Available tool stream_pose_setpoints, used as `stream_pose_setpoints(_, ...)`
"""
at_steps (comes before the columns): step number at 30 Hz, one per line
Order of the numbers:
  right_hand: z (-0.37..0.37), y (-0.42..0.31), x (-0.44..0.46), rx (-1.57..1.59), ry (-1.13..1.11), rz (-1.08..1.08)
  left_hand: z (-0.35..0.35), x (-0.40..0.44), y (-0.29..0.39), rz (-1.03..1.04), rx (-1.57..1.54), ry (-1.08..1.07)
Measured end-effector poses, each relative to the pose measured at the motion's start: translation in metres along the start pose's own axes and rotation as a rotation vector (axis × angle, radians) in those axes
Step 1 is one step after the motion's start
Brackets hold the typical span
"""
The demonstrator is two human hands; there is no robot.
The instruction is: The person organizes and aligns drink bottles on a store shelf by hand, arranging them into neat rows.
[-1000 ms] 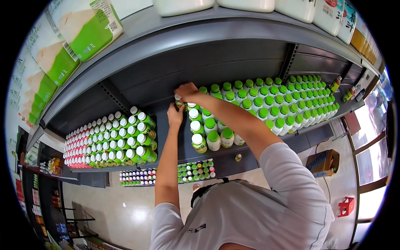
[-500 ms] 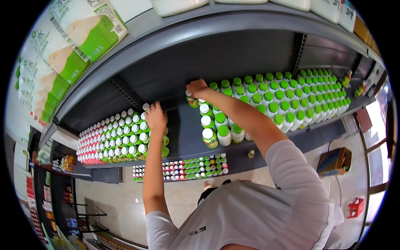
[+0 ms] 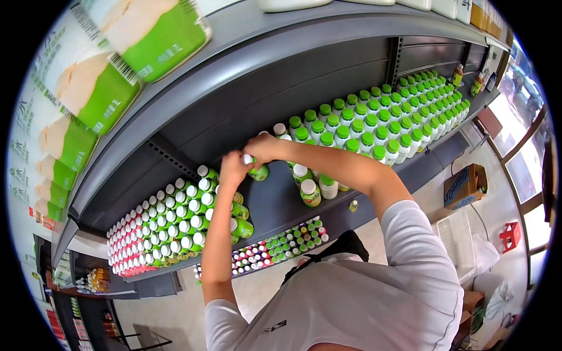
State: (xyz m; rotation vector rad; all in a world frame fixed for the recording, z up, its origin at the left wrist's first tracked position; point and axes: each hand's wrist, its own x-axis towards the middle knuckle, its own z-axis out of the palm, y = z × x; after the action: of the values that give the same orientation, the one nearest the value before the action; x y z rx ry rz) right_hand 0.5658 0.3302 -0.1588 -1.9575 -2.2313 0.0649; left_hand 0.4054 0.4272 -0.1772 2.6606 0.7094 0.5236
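Green bottle (image 3: 259,172) tilts in the left hand (image 3: 234,169), beside the outstretched right hand (image 3: 264,148), whose grip is unclear.

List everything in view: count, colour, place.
Bottle: one, green with white cap, at the hands
Shelf: grey, across the middle
Green-capped bottles: many, white, right of centre
White-capped bottles: many, green, left group and beside green-capped ones
Pink bottles: many, pink, far left
Lower bottles: many, mixed colours, lower shelf
Cartons: several, green and white, upper left
White containers: several, white, top edge
Cardboard box: one, brown, floor right
Shirt: one, pale, bottom
Left hand: one, centre
Right hand: one, centre
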Motion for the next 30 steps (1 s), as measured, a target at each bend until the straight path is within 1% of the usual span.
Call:
stream_pose_setpoints(2, -0.015, -0.003, -0.010, -0.019, -0.077, 0.042, 0.004, 0.004, 0.021, -0.009, -0.109, -0.041)
stream_pose_setpoints(4, -0.036, 0.002, -0.020, -0.049, -0.174, 0.090, 0.011, 0.010, 0.036, -0.024, -0.147, -0.040)
stream_pose_setpoints(5, -0.035, 0.008, -0.023, -0.036, -0.197, 0.109, 0.017, 0.011, 0.042, -0.024, -0.139, -0.020)
stream_pose_setpoints(8, -0.016, 0.036, -0.028, -0.095, -0.096, -0.020, 0.036, 0.013, 0.052, -0.026, -0.127, 0.052)
stream_pose_setpoints(9, -0.012, 0.042, -0.030, -0.123, -0.084, -0.019, 0.044, 0.017, 0.051, -0.017, -0.135, 0.085)
stream_pose_setpoints(12, 0.001, 0.053, -0.040, -0.161, 0.054, -0.056, 0.056, 0.018, 0.056, 0.011, -0.127, 0.161)
stream_pose_setpoints(14, 0.008, 0.055, -0.043, -0.175, 0.081, 0.002, 0.068, 0.014, 0.057, 0.031, -0.134, 0.225)
stream_pose_setpoints(15, 0.011, 0.053, -0.044, -0.180, 0.092, 0.028, 0.073, 0.012, 0.055, 0.030, -0.146, 0.224)
stream_pose_setpoints(18, 0.012, 0.053, -0.041, -0.210, 0.066, 0.036, 0.074, 0.012, 0.055, 0.032, -0.164, 0.218)
stream_pose_setpoints(20, -0.001, 0.056, -0.037, -0.134, -0.047, 0.024, 0.072, 0.007, 0.059, 0.018, -0.164, 0.201)
stream_pose_setpoints(21, -0.010, 0.057, -0.036, -0.099, -0.099, 0.026, 0.073, 0.004, 0.062, 0.042, -0.142, 0.241)
stream_pose_setpoints(22, -0.014, 0.055, -0.036, -0.054, -0.150, 0.030, 0.073, 0.002, 0.062, 0.027, -0.155, 0.219)
stream_pose_setpoints(24, -0.022, 0.058, -0.036, -0.007, -0.120, 0.008, 0.067, -0.001, 0.065, -0.003, -0.182, 0.178)
stream_pose_setpoints(25, -0.024, 0.057, -0.035, 0.012, -0.108, -0.007, 0.064, -0.009, 0.064, 0.028, -0.174, 0.219)
stream_pose_setpoints(27, -0.024, 0.052, -0.030, -0.026, -0.010, -0.049, 0.049, -0.024, 0.073, 0.091, -0.162, 0.326)
stream_pose_setpoints(28, -0.023, 0.048, -0.027, -0.044, 0.038, -0.072, 0.040, -0.035, 0.076, 0.028, -0.043, 0.333)
stream_pose_setpoints(29, -0.022, 0.034, -0.031, 0.054, 0.110, -0.066, 0.031, -0.048, 0.075, -0.036, 0.077, 0.334)
stream_pose_setpoints(30, -0.016, 0.024, -0.028, 0.024, 0.124, -0.146, 0.023, -0.061, 0.071, -0.099, 0.199, 0.329)
